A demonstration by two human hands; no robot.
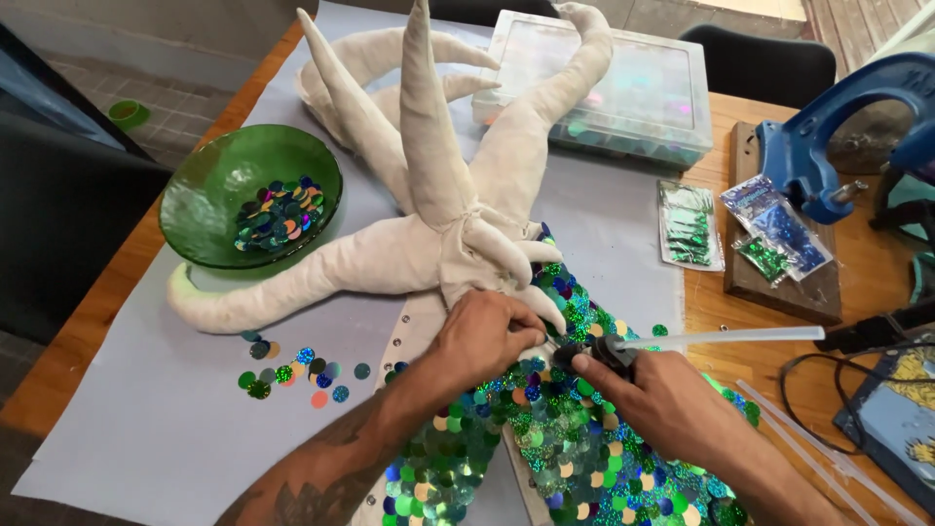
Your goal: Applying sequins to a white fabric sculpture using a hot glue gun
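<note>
A cream stuffed fabric figure (429, 166) with several long tentacle-like limbs lies on grey paper (146, 429). Its lower part is covered in shiny green, blue and gold sequins (565, 448). My left hand (487, 336) presses down on the fabric where the bare cloth meets the sequins, fingers curled. My right hand (653, 390) grips a black hot glue gun (596, 351) with a clear glue stick (730, 337) poking out behind it; the nozzle points at the spot beside my left fingers.
A green glass bowl (209, 185) of loose sequins stands at the left, with scattered sequins (297, 375) below it. A clear plastic sequin box (609, 83), sequin packets (740, 224), a blue press tool (828, 146), spare glue sticks (818, 438) and a cable (808, 390) lie on the wooden table at right.
</note>
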